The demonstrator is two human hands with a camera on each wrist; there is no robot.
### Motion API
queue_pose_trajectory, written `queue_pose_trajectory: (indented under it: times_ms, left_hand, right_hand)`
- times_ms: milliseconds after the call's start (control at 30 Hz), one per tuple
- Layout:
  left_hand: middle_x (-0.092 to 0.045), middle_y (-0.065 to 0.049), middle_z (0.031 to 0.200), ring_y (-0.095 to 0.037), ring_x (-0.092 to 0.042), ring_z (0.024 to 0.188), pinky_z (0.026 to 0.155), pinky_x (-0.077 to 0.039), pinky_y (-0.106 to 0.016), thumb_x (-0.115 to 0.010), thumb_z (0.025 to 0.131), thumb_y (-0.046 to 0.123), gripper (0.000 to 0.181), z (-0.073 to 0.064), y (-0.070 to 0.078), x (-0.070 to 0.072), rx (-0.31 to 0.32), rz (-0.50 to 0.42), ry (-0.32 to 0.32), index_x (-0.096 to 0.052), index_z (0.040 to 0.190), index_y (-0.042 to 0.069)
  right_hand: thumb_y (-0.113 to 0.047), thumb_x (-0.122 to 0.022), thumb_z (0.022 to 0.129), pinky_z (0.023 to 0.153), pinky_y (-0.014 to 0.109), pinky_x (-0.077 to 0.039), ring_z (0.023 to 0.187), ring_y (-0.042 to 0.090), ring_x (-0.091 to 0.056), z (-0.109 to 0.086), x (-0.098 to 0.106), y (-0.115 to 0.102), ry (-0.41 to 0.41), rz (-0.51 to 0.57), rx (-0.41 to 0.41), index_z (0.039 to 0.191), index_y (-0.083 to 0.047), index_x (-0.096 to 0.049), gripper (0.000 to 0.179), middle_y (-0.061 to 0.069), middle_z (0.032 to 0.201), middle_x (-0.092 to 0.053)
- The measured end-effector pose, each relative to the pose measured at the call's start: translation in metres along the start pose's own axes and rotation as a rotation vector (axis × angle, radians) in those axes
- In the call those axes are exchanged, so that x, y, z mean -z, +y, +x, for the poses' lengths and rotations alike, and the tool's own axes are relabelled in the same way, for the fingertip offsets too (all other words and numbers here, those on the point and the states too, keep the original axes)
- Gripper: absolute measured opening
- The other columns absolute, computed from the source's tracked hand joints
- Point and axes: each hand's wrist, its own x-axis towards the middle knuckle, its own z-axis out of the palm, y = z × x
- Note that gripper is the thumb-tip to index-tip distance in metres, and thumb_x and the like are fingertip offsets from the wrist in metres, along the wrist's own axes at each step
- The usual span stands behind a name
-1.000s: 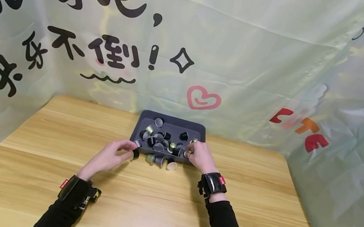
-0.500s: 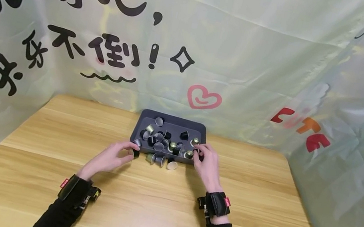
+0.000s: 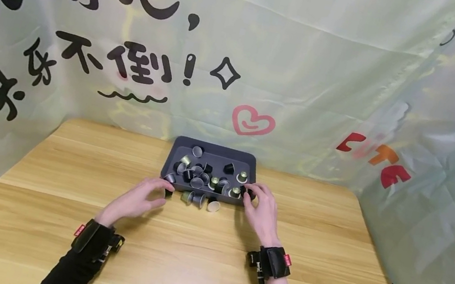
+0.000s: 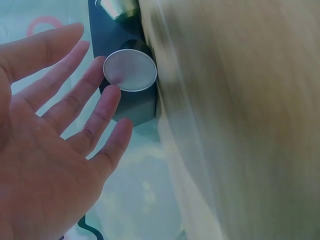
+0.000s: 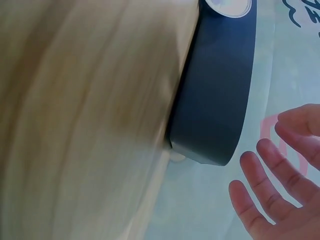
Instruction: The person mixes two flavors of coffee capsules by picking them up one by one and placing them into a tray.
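Dark grey tray (image 3: 226, 149) at the back of the table holds several coffee capsules (image 3: 196, 183), mostly black and silver, heaped at its left and middle. My left hand (image 3: 135, 202) reaches over a black capsule (image 3: 168, 194) outside the tray's front left corner. In the left wrist view its fingers are nearly straight, tips right at the silver lid (image 4: 131, 71). My right hand (image 3: 262, 214) is at the tray's front right corner, fingers bent over a black capsule (image 3: 251, 194); I cannot tell whether they grip it. In the right wrist view, thumb and forefinger tips lie close together.
Three capsules lie on the table against the tray's front: a green one (image 3: 187, 197), a purple-grey one (image 3: 198, 200) and a pale-lidded one (image 3: 213, 205). Two gold-topped capsules (image 3: 242, 177) stand at the tray's right. A printed cloth (image 3: 312, 76) hangs behind the table.
My right hand has moved right and toward me, away from the gold-topped capsules, which now show upright. My left hand has stayed almost still.
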Motion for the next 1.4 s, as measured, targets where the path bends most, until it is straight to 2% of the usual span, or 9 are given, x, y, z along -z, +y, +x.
queue_pose_trajectory:
  times_ms: [300, 500, 800, 967, 1100, 1233, 1400]
  left_hand:
    - [-0.059, -0.023, 0.140, -0.048, -0.047, 0.134, 0.114, -0.032, -0.070, -0.063, 0.094, 0.007, 0.038, 0.0022, -0.0040, -0.0035, -0.015, 0.015, -0.012, -0.059, 0.132, 0.003]
    - [-0.057, -0.023, 0.141, -0.049, -0.048, 0.134, 0.113, -0.034, -0.070, -0.062, 0.094, 0.003, 0.040, 0.0013, -0.0024, -0.0031, -0.018, 0.032, -0.038, -0.058, 0.133, 0.002]
    - [-0.057, -0.024, 0.141, -0.049, -0.049, 0.132, 0.113, -0.035, -0.069, -0.059, 0.089, -0.009, 0.045, -0.0027, -0.0004, 0.0000, -0.050, 0.081, -0.011, -0.059, 0.132, 0.003]
    - [-0.057, -0.024, 0.141, -0.048, -0.050, 0.132, 0.112, -0.037, -0.068, -0.058, 0.088, -0.010, 0.047, -0.0015, -0.0006, 0.0003, -0.044, 0.083, -0.030, -0.059, 0.133, 0.002]
    - [-0.058, -0.024, 0.140, -0.048, -0.052, 0.131, 0.111, -0.039, -0.067, -0.057, 0.085, -0.013, 0.050, -0.0009, -0.0008, 0.0001, -0.014, 0.070, -0.051, -0.059, 0.132, 0.002]
    - [-0.060, -0.022, 0.137, -0.044, -0.057, 0.125, 0.108, -0.044, -0.064, -0.056, 0.081, -0.014, 0.052, -0.0016, -0.0005, 0.0002, 0.002, 0.069, -0.058, -0.063, 0.129, 0.004]
    - [-0.062, -0.021, 0.134, -0.029, -0.063, 0.104, 0.095, -0.055, -0.052, -0.056, 0.081, -0.014, 0.049, -0.0022, -0.0008, 0.0018, -0.003, 0.073, -0.082, -0.067, 0.124, 0.006]
  right_hand:
    - [-0.006, -0.068, 0.090, 0.089, 0.052, -0.054, 0.099, 0.034, -0.067, 0.0002, 0.0068, 0.0018, -0.051, 0.026, -0.072, 0.112, -0.002, -0.074, 0.024, 0.017, 0.117, -0.070]
    - [-0.006, -0.068, 0.090, 0.083, 0.048, -0.054, 0.095, 0.033, -0.068, 0.0001, 0.0067, 0.0024, -0.065, 0.016, -0.073, 0.112, -0.004, -0.074, 0.023, 0.015, 0.116, -0.071]
    - [-0.005, -0.068, 0.090, 0.080, 0.047, -0.054, 0.091, 0.030, -0.068, -0.0010, 0.0063, 0.0023, -0.057, 0.011, -0.056, 0.111, -0.004, -0.074, 0.022, 0.014, 0.114, -0.072]
    - [-0.006, -0.069, 0.090, 0.077, 0.044, -0.053, 0.090, 0.028, -0.068, -0.0016, 0.0063, 0.0023, -0.064, 0.007, -0.044, 0.111, -0.004, -0.074, 0.023, 0.014, 0.114, -0.072]
    - [-0.006, -0.067, 0.091, 0.078, 0.042, -0.052, 0.090, 0.028, -0.068, -0.0015, 0.0062, 0.0025, -0.076, 0.013, -0.049, 0.112, -0.004, -0.074, 0.022, 0.013, 0.115, -0.071]
    - [-0.006, -0.067, 0.092, 0.078, 0.042, -0.052, 0.090, 0.029, -0.067, -0.0018, 0.0059, 0.0036, -0.079, 0.016, -0.046, 0.112, -0.004, -0.074, 0.022, 0.014, 0.114, -0.071]
    - [-0.005, -0.067, 0.091, 0.077, 0.041, -0.052, 0.090, 0.029, -0.068, -0.0018, 0.0055, 0.0039, -0.082, 0.013, -0.047, 0.112, -0.003, -0.074, 0.022, 0.013, 0.114, -0.071]
